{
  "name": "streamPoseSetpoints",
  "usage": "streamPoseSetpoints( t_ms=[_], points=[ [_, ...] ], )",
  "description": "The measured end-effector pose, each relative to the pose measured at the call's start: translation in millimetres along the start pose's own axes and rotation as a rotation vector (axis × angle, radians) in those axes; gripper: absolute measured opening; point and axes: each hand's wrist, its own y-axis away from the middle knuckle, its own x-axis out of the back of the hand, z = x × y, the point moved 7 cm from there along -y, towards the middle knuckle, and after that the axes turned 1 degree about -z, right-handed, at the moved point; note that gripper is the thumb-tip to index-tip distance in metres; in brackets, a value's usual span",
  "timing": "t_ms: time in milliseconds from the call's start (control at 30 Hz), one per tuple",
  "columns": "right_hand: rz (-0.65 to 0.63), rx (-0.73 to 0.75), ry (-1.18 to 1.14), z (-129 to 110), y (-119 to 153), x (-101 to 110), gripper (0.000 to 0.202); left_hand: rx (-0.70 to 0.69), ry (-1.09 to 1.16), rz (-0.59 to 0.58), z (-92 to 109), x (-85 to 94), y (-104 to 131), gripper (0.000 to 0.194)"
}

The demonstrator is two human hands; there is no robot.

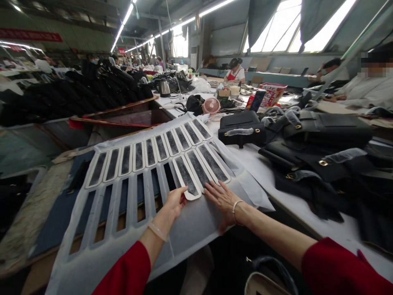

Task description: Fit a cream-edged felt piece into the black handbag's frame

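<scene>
A translucent plastic sheet (pixel 196 221) with long cut-out slots lies tilted in front of me. Long dark strips with white rims stand in two rows on it; the front row has three at its right end, the rest of its slots bare. My left hand (pixel 175 203) pinches the near left corner of the leftmost of these, a white-rimmed strip (pixel 188 178). On the near ends of the neighbouring strip (pixel 199 168) and the rightmost strip (pixel 215 164), my right hand (pixel 222 200) rests palm down, fingers spread. My right palm lies over the sheet's plain front part.
Black handbags (pixel 325 131) with wrapped handles crowd the table at right. A pink fan (pixel 211 105), a phone (pixel 257 100) and a kettle (pixel 164 88) stand farther back. Black goods (pixel 101 88) are heaped at left. Co-workers sit beyond, one person (pixel 235 73) in a red apron.
</scene>
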Motion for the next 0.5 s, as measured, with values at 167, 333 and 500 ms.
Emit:
streamPoseSetpoints(
  t_ms=[167, 333, 500],
  points=[
    [0.012, 0.103, 0.058, -14.2, 6.2, -15.9, 0.130, -0.074, 0.094, 0.020, 10.8, -8.6, -15.0, 0.023],
    [-0.006, 0.109, 0.108, -24.1, 15.5, -5.2, 0.117, -0.096, 0.188, -0.064, 17.5, -4.6, -24.9, 0.020],
    [-0.034, 0.094, 0.089, -28.1, 17.7, 13.1, 0.119, -0.160, 0.386, -0.241, 41.5, 24.4, -16.7, 0.019]
  ],
)
